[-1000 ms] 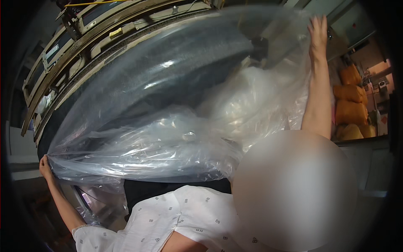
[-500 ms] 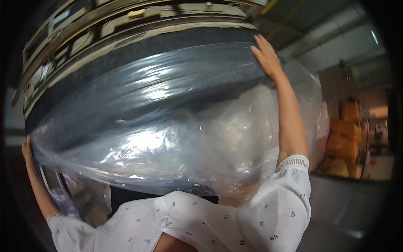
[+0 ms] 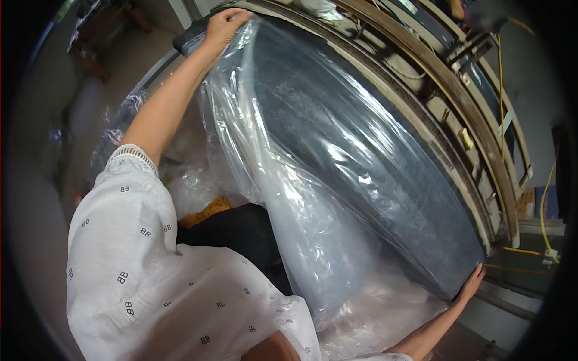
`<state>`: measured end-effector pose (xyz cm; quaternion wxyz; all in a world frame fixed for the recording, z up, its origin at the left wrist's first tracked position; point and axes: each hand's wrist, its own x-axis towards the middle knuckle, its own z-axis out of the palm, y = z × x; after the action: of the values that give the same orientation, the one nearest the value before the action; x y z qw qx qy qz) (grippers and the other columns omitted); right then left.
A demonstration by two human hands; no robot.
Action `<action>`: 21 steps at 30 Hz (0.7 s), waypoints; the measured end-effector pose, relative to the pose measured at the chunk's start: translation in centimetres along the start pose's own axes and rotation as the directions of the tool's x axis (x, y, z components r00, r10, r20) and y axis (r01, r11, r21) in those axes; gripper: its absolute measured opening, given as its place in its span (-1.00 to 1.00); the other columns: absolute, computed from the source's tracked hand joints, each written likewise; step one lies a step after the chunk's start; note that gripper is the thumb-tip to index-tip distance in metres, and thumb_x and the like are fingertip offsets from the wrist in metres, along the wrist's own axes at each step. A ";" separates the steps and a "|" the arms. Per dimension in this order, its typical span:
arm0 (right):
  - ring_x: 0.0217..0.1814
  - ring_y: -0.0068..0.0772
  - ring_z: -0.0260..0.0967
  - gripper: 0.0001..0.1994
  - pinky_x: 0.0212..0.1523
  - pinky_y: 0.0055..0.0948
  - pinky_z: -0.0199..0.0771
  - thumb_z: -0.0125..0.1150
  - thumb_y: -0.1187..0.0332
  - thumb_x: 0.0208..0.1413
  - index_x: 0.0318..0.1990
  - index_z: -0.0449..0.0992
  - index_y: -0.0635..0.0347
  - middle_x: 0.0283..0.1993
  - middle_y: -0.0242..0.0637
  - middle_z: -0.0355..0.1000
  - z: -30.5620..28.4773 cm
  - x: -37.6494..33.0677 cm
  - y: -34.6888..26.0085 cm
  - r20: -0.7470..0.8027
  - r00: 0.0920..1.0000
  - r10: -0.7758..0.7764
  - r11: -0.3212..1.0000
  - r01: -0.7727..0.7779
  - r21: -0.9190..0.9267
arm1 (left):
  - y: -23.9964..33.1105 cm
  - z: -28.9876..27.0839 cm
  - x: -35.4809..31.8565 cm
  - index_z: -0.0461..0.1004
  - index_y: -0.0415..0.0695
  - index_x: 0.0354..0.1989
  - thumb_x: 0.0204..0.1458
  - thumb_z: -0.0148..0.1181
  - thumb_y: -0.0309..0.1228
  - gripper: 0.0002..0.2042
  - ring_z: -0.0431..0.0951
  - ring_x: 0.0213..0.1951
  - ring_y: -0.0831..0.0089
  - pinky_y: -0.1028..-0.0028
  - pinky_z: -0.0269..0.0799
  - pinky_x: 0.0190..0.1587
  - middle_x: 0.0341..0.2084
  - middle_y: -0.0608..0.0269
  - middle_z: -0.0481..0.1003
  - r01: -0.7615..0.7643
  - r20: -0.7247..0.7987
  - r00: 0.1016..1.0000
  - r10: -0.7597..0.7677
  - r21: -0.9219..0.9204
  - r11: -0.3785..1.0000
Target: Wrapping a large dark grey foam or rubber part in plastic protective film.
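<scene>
**Clear plastic sheet drawn across a dark table by 2 hands**

In the head view, a glossy clear plastic sheet [image 3: 325, 240] lies over the dark table [image 3: 295, 30], streaked with highlights on top, bunched into crinkled, rope-like folds toward the table's left end and hanging milky over its near edge. At the table's left end, the left hand [image 3: 224, 30] has thumb and fingers clamped on the gathered film. At the table's right end, the right hand [image 3: 471, 283] lies at the corner, fingers close together; whether they grip the sheet, I cannot tell. The tabletop looks matte and grey-black. A rough-edged beige strip [image 3: 415, 120] borders its far side; beyond the table runs a long, brown wooden rail [image 3: 442, 75].
</scene>
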<state>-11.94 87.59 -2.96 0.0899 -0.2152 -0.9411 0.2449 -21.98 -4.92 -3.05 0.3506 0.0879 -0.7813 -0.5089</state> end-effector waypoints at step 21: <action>-0.15 -0.11 0.22 -0.63 -0.22 -0.21 0.24 0.18 0.22 -0.17 -0.23 0.37 0.29 -0.20 -0.11 0.24 29.4 -28.5 -61.5 -0.109 0.495 -0.862 0.501 0.865 -0.040 | 1.1 2.1 -0.1 0.50 -0.22 -0.42 -0.11 0.20 -0.34 -0.81 0.38 -0.53 0.63 0.59 0.30 -0.43 -0.58 0.35 0.47 -0.087 -0.087 0.993 0.079 -0.086 0.992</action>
<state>-16.80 13.92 0.59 0.2558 0.2709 -0.9134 0.1640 -23.03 -2.85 -2.68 0.4073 0.0605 -0.7454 -0.5243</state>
